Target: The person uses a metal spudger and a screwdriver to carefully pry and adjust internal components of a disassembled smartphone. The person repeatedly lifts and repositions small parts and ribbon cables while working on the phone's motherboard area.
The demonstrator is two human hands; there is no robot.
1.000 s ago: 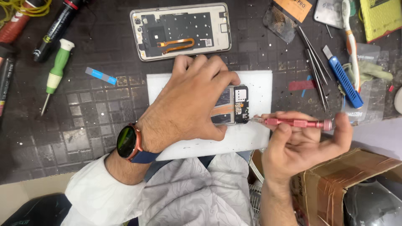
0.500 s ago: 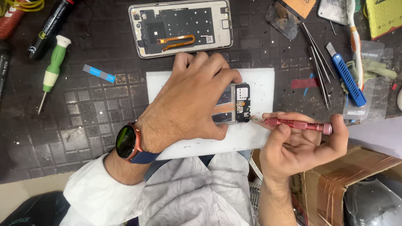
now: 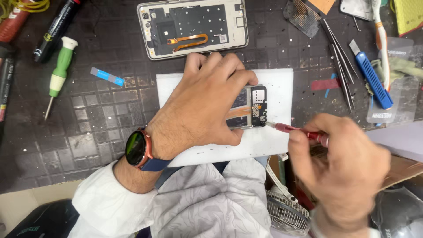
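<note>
My left hand (image 3: 200, 105) lies flat over an opened phone (image 3: 254, 107) on a white pad (image 3: 277, 83), pinning it down; only the phone's right end with its circuit board and an orange flex cable shows. My right hand (image 3: 339, 167) grips a red precision screwdriver (image 3: 293, 129), whose tip touches the phone's lower right corner. A smartwatch with a red case sits on my left wrist.
A detached phone back frame (image 3: 194, 26) with an orange cable lies beyond the pad. A green-handled screwdriver (image 3: 59, 72), black pens and a blue strip (image 3: 107, 76) lie left. Tweezers (image 3: 339, 61), a blue knife (image 3: 371, 79) and a toothbrush sit right. A small fan (image 3: 286, 213) is below the table edge.
My right hand has turned over the screwdriver, back of the hand now facing up, and the tip has moved in to the phone's corner. The left hand stays put.
</note>
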